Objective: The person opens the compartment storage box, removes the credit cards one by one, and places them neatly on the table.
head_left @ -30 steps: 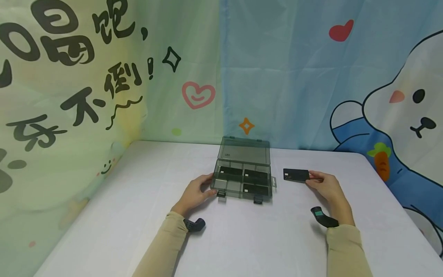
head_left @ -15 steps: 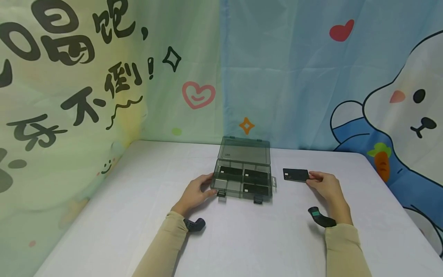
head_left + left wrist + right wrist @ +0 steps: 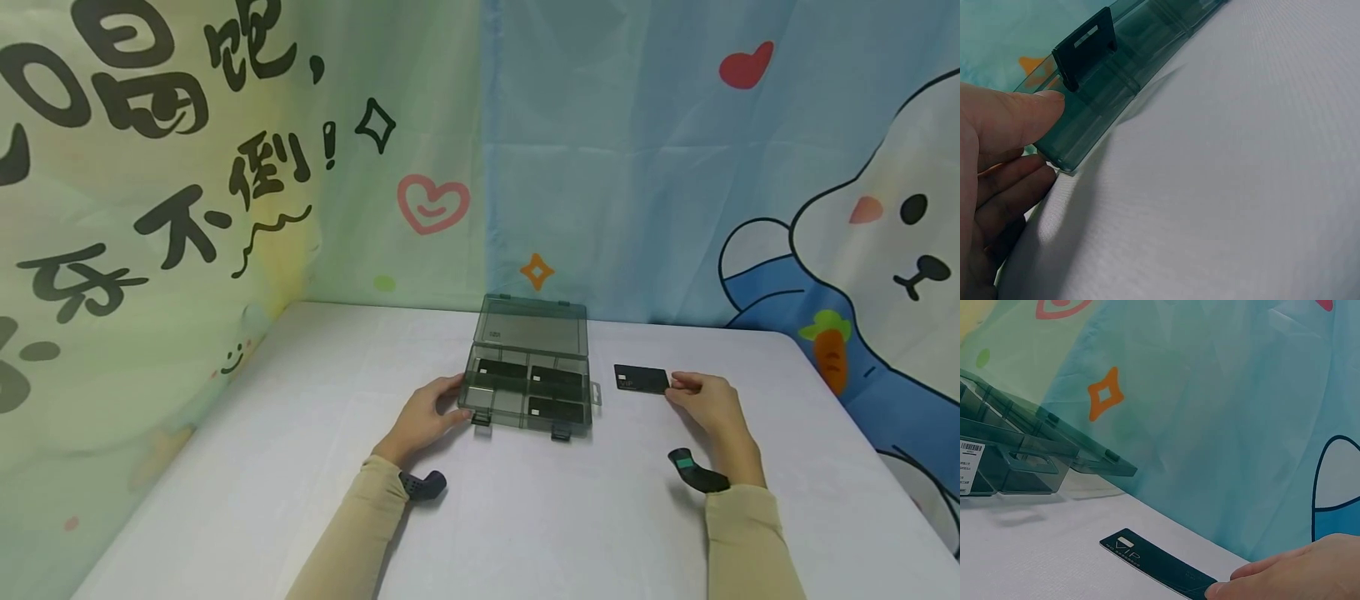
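Note:
A dark see-through plastic storage box (image 3: 525, 398) stands on the white table with its lid (image 3: 531, 327) tipped back. Three black cards lie in its compartments, one of them a card (image 3: 556, 410) at the front right; the front left compartment holds none. My left hand (image 3: 422, 419) grips the box's left front corner, thumb at the front wall in the left wrist view. To the right of the box, my right hand (image 3: 707, 403) pinches the right end of a black VIP card (image 3: 641, 378), which shows a pale chip and lettering in the right wrist view.
The white-covered table (image 3: 540, 517) ends at a printed cloth backdrop (image 3: 637, 167) close behind the box. Two latches, one a front latch (image 3: 561, 433), stick out from the box's front. A barcode label (image 3: 969, 465) is on its side.
The right hand and wrist have shifted very slightly, with the VIP card still pinched at its right end. The left hand stays on the box corner.

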{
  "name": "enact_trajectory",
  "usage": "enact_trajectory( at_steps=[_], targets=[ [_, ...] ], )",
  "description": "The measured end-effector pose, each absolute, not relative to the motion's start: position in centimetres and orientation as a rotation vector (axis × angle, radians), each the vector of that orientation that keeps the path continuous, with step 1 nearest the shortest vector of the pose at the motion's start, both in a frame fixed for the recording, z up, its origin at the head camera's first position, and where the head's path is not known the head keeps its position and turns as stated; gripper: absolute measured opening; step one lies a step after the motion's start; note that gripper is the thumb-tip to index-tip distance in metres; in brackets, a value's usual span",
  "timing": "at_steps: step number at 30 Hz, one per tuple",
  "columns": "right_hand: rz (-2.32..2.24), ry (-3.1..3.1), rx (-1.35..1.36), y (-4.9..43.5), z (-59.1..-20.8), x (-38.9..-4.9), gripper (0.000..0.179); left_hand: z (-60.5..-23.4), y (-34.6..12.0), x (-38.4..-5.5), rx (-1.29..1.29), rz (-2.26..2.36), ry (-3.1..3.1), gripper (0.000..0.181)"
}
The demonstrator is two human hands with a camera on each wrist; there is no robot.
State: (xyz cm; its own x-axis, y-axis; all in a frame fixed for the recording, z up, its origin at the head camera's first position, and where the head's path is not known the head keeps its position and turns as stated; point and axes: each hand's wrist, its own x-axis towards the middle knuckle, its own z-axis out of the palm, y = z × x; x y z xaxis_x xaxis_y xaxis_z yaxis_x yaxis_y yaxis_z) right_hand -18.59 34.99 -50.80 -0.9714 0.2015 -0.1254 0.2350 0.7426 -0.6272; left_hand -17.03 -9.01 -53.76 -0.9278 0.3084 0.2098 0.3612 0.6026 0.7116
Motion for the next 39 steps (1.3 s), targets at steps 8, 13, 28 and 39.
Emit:
enact_trajectory(
  at_steps=[8, 13, 28, 39],
  targets=[
    [-1.038, 2.883, 0.348, 35.1, -50.8, -18.7, 0.051, -53.9, -9.1, -17.2, -0.576, -1.252, -2.751, 0.064],
    [-1.047, 2.862, 0.372, 35.1, -50.8, -18.8, 0.052, -54.0, -9.1, -17.2, -0.570, -1.260, -2.749, 0.064],
    [-1.044, 2.944, 0.130, 33.7, -48.3, -18.4, 0.058, -54.0, -9.1, -17.3, -0.573, -1.229, -2.763, 0.065],
    [-1.054, 2.944, -0.007, 31.1, -47.2, -18.9, 0.055, -54.0, -9.1, -17.3, -0.586, -1.227, -2.760, 0.065]
  ],
)
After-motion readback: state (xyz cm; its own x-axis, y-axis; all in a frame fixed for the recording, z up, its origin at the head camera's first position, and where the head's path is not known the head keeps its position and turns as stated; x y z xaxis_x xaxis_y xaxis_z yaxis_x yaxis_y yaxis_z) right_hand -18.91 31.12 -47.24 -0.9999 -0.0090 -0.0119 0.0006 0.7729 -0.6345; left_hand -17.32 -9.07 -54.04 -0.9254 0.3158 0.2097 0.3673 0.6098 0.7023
